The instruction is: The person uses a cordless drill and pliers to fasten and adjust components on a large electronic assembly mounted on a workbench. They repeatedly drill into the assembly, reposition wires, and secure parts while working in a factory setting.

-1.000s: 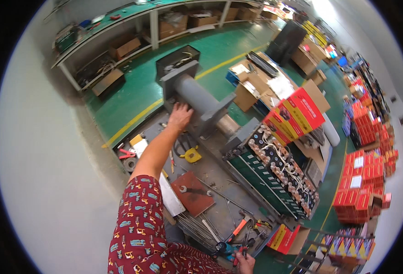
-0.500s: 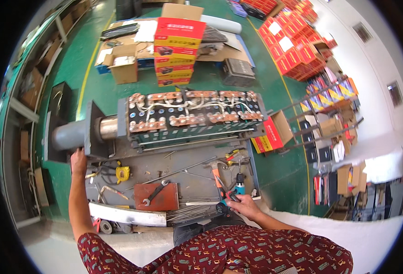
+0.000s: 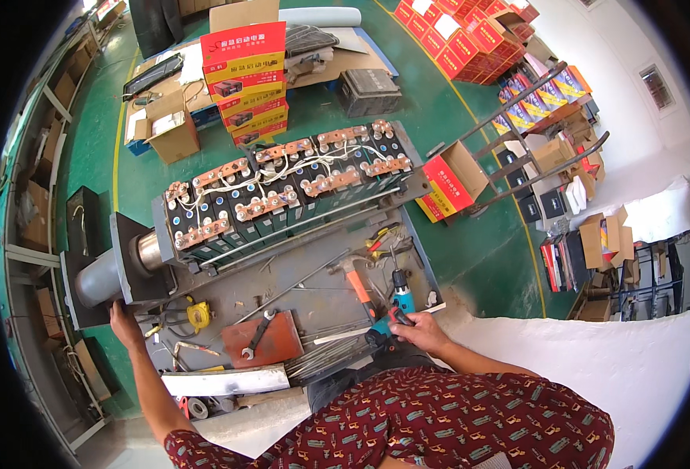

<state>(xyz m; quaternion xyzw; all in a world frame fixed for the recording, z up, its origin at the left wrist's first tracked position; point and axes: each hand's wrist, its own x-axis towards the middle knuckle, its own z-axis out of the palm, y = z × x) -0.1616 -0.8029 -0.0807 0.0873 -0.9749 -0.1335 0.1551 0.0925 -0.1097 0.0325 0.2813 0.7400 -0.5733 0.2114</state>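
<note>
My left hand [image 3: 126,327] is closed at the lower edge of a grey metal cylinder [image 3: 98,279] with thick end plates; what its fingers grip is hidden. In my right hand [image 3: 424,333] is a red-and-black handle [image 3: 399,316], its kind unclear. That hand lies against a teal cordless drill [image 3: 402,299] on the grey steel bench. Just left of the drill lies a claw hammer [image 3: 358,286] with an orange handle. Beyond the bench tools sits a long battery pack [image 3: 282,195], topped with copper bars, bolts and white wires, its left end against the cylinder's shaft [image 3: 149,250].
An open-ended wrench [image 3: 259,334] rests on a reddish plate [image 3: 282,341], near a yellow tape measure [image 3: 198,315] and several thin rods [image 3: 333,356]. Past the bench stand stacked cartons [image 3: 245,86], a dark case [image 3: 369,92] and, to the right, a hand truck [image 3: 517,148].
The view has turned, so the bench and battery pack now slant up to the right. Both hands keep about the same places, left at the cylinder, right by the drill.
</note>
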